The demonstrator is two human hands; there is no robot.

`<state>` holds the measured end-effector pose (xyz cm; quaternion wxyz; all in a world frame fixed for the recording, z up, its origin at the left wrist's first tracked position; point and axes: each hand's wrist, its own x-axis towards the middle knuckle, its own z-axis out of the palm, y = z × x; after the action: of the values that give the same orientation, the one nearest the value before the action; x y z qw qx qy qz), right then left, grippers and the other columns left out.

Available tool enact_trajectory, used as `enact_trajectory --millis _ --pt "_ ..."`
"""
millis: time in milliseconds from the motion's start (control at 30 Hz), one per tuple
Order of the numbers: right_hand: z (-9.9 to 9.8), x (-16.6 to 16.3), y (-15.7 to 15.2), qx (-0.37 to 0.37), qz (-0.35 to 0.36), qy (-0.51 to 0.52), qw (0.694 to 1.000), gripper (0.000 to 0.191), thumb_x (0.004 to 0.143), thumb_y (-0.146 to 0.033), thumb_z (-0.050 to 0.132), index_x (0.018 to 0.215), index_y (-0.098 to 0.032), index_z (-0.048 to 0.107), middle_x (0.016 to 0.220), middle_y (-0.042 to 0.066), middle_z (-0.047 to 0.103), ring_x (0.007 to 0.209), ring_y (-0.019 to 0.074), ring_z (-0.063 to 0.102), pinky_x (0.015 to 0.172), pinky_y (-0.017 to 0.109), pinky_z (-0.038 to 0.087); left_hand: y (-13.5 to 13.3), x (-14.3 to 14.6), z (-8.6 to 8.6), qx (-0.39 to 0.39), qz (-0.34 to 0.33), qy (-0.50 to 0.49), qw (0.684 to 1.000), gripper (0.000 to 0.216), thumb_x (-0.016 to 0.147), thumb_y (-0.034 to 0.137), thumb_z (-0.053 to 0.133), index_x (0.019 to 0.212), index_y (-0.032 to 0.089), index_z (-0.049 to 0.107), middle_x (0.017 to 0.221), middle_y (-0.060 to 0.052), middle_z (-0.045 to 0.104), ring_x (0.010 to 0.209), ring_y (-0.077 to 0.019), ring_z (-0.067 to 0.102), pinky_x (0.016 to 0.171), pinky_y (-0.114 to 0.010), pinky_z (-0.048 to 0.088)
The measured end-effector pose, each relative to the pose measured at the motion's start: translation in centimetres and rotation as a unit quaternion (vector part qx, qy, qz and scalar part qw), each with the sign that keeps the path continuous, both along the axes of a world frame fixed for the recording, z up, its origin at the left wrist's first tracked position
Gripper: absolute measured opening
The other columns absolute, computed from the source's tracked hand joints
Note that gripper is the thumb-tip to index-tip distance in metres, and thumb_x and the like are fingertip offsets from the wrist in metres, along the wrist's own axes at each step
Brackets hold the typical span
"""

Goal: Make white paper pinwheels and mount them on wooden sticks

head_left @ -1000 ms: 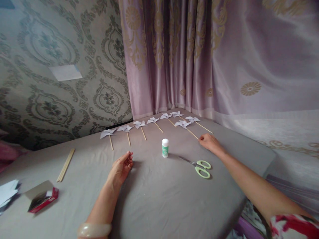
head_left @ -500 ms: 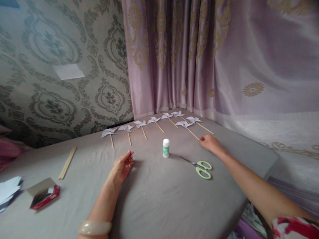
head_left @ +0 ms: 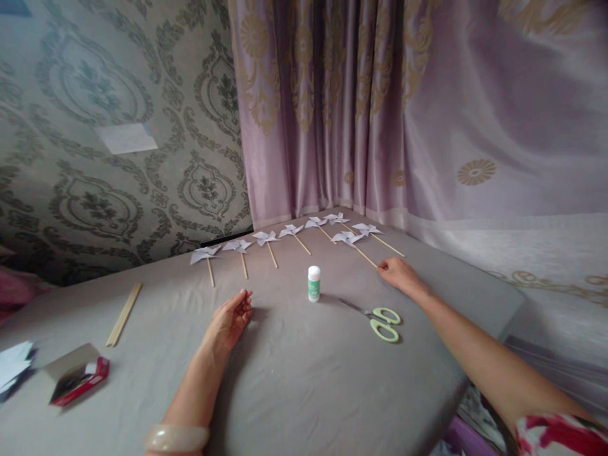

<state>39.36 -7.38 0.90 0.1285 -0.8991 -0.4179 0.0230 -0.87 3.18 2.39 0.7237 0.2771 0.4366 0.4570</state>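
My right hand (head_left: 401,277) pinches the lower end of a pinwheel's wooden stick; this white paper pinwheel (head_left: 348,239) lies at the front of the group on the right. My left hand (head_left: 232,318) rests on its side on the grey cloth, fingers curled in, with nothing visible in them. Between my hands a glue stick (head_left: 314,284) with a white cap and green label stands upright. Scissors (head_left: 384,324) with pale green handles lie to its right, blades pointing left. Several more paper pinwheels, among them one at the far left (head_left: 206,254), lie in a row behind.
On the left lie a bundle of thin wooden sticks (head_left: 124,315), an open red box (head_left: 80,383) with small dark contents, and a stack of paper sheets (head_left: 15,366). Patterned wallpaper and a pink curtain (head_left: 308,126) border the cloth-covered surface (head_left: 294,392) at the back.
The whole view has shifted slightly, so everything sits a little further left. Both hands keep their poses, and the right still holds the pinwheel's stick.
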Motion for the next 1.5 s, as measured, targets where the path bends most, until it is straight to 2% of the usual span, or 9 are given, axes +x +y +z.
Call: enact_trajectory --millis 267,567,767,1200,1500 --pt "0.2 -0.2 0.1 0.002 -0.008 0.006 1.0 0.027 0.086 -0.03 0.053 0.099 -0.019 0.074 0.102 0.012 0.074 0.098 0.0236 0.067 0.074 0.027 0.047 -0.2 0.0 0.1 0.008 0.002 0.005 1.0 0.021 0.089 0.007 0.052 0.072 0.009 0.064 0.056 0.0 0.059 0.044 -0.0049 0.055 0.044 -0.013 0.047" --pt "0.4 -0.3 0.5 -0.001 -0.002 0.005 1.0 0.027 0.086 -0.031 0.052 0.099 -0.02 0.073 0.104 0.012 0.073 0.101 0.0246 0.067 0.076 0.028 0.047 -0.3 0.0 -0.1 0.029 -0.004 0.013 0.999 0.008 0.079 0.01 0.067 0.071 0.01 0.065 0.058 0.001 0.061 0.046 -0.0055 0.056 0.046 -0.013 0.047" --pt "0.5 -0.3 1.1 0.0 0.006 0.003 1.0 0.026 0.086 -0.028 0.051 0.098 -0.02 0.073 0.103 0.013 0.073 0.101 0.025 0.067 0.077 0.028 0.047 -0.3 0.1 -0.1 0.028 0.001 0.013 1.0 0.02 0.088 0.007 0.053 0.073 0.008 0.065 0.058 -0.001 0.06 0.046 -0.0049 0.055 0.046 -0.012 0.047" --pt "0.3 -0.1 1.4 0.0 0.007 0.007 1.0 0.029 0.087 -0.03 0.05 0.101 -0.018 0.072 0.106 0.014 0.073 0.104 0.0256 0.066 0.078 0.029 0.047 -0.5 0.2 0.2 0.024 0.0 0.009 1.0 0.023 0.09 0.006 0.049 0.074 0.007 0.066 0.057 -0.002 0.061 0.046 -0.0054 0.056 0.046 -0.013 0.048" --pt "0.4 -0.4 1.0 0.013 0.004 0.015 1.0 0.028 0.087 -0.026 0.051 0.102 -0.016 0.072 0.107 0.015 0.072 0.103 0.0246 0.066 0.08 0.029 0.046 -0.2 -0.1 -0.3 0.037 -0.007 0.014 0.999 0.025 0.091 0.006 0.048 0.074 0.007 0.065 0.058 -0.002 0.061 0.047 -0.0057 0.056 0.046 -0.013 0.05"
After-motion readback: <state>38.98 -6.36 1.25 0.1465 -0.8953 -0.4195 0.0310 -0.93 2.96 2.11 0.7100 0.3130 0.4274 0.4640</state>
